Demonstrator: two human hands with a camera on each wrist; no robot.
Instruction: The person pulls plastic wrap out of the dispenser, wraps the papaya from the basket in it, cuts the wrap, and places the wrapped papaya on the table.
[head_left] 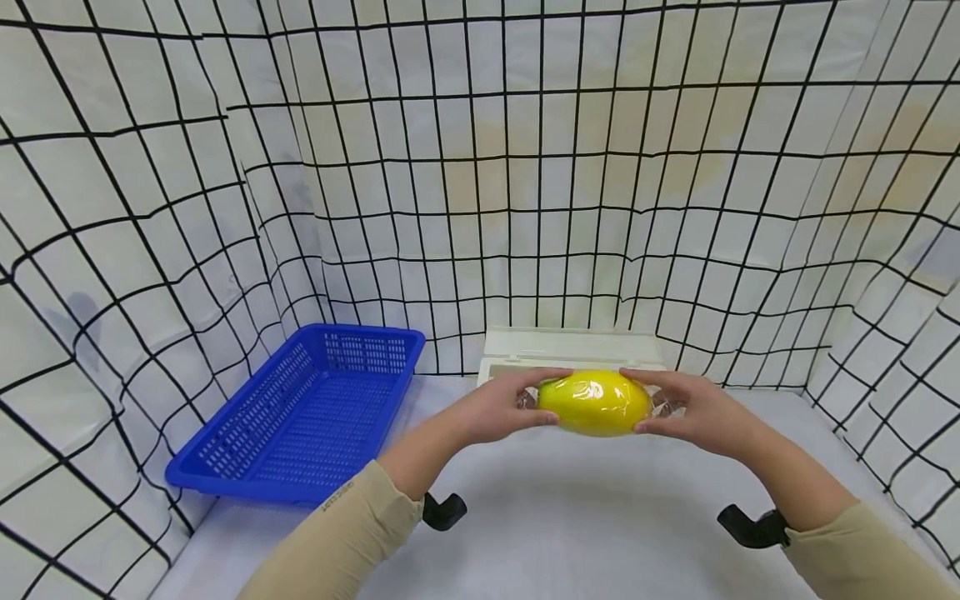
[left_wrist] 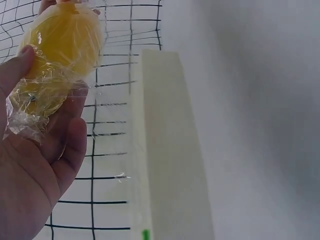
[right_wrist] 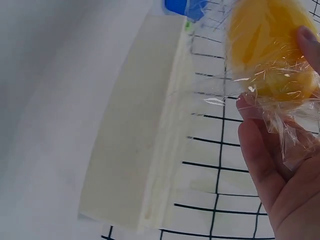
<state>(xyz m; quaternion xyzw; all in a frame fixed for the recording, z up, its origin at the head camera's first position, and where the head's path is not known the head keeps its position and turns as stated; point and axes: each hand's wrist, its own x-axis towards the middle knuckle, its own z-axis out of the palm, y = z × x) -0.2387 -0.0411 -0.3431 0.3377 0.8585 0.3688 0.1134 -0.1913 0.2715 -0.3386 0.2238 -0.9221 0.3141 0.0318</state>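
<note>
A smooth yellow oval fruit [head_left: 596, 402], mango-like with a greenish left tip, is wrapped in clear plastic film and held up in front of me. My left hand [head_left: 495, 408] grips its left end, thumb below and fingers above. On the right end, my right hand [head_left: 701, 408] holds it the same way. Bunched, crinkled film [left_wrist: 30, 112] gathers against the left palm in the left wrist view. The right wrist view has loose film [right_wrist: 287, 125] bunched at the right fingers too. Just behind the fruit stands a long cream film dispenser box [head_left: 570, 343], partly hidden by hands and fruit.
A blue perforated plastic basket [head_left: 240, 486] rests on the white table [head_left: 592, 533] to the left. White walls with black grid netting [head_left: 525, 183] enclose the back and both sides. Black wrist-camera pieces [head_left: 446, 511] stick out at both sleeves.
</note>
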